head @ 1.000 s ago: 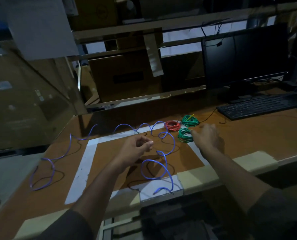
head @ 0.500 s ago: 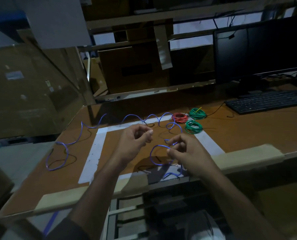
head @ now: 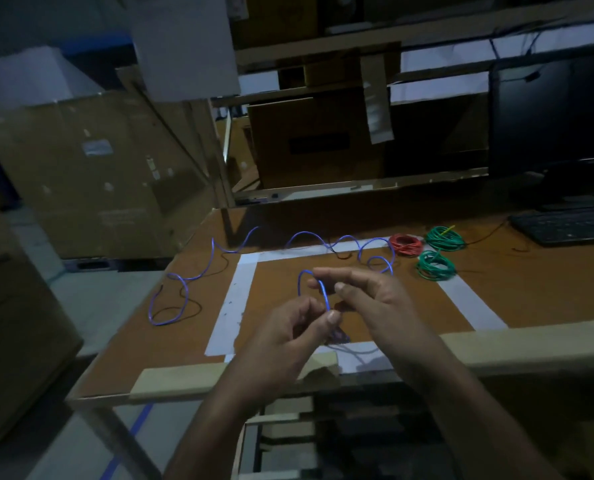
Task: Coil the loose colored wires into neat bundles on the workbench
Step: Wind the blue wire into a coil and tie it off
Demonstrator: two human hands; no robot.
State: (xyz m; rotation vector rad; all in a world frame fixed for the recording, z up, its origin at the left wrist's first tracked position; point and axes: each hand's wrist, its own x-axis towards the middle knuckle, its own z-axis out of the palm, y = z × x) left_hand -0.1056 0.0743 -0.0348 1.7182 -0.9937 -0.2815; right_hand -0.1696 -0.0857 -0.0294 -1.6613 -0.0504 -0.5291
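at frame centre our left hand [head: 288,336] and right hand [head: 368,299], which has come back from the green coil [head: 436,266], both pinch the blue wire [head: 198,277], raising a first loop; winding begins, most wire trailing left.

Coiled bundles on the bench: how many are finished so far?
3. The red bundle lies at the taped square's far right corner, one green bundle just right of it, another green bundle nearer the person. None appears hidden.
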